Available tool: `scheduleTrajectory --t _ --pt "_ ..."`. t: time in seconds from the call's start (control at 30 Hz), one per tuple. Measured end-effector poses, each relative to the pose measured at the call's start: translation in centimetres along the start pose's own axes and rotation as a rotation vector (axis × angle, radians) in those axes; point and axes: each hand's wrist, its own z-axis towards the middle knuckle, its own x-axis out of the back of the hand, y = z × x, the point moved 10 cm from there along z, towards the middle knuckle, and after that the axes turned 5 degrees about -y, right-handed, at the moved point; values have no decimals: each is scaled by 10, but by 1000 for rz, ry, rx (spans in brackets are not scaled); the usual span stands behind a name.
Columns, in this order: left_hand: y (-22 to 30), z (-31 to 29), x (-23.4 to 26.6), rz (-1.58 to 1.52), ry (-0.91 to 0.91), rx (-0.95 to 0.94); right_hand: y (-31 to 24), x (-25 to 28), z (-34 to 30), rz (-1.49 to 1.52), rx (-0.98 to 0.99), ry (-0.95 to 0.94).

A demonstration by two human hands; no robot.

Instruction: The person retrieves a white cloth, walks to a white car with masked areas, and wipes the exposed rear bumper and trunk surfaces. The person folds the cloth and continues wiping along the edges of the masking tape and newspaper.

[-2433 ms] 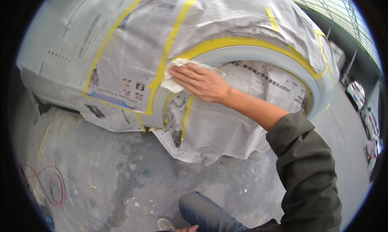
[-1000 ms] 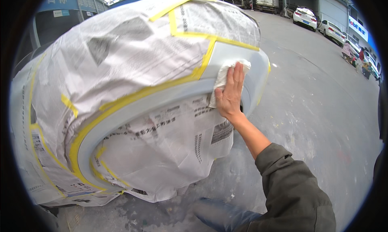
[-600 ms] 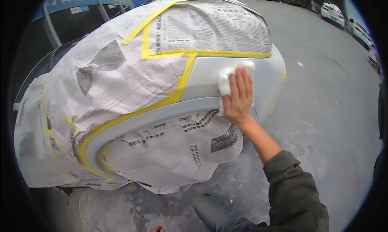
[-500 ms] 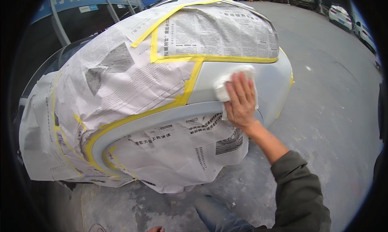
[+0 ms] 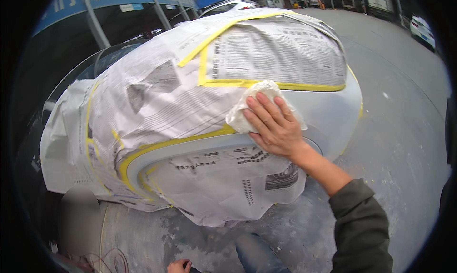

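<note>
A person's right hand [image 5: 276,128] presses a crumpled white cloth [image 5: 252,106] flat against the bare grey fender panel [image 5: 328,116] of a masked car, fingers spread over the cloth so the palm bears on the metal. The cloth sits at the panel's upper left corner, just below the yellow masking tape [image 5: 266,84] that edges the panel. Sheets of newspaper [image 5: 162,97] cover the bodywork above and left of the panel, and more newspaper [image 5: 223,182] fills the wheel arch below it, apparently to leave only the panel exposed. The left hand [image 5: 177,266] shows only partly at the lower edge, well below the panel near a knee [image 5: 257,256]; whether it grips anything cannot be told.
</note>
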Motion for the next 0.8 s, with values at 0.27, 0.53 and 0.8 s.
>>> scheduleTrajectory --t 0.27,0.53,0.8 --pt "4 9 75 29 285 -157 83 4 -97 15 -445 220" --pt "476 92 421 140 881 -1191 92 4 -107 -4 -423 206" --pt "612 186 390 410 562 -1033 89 7 -113 5 -442 210"
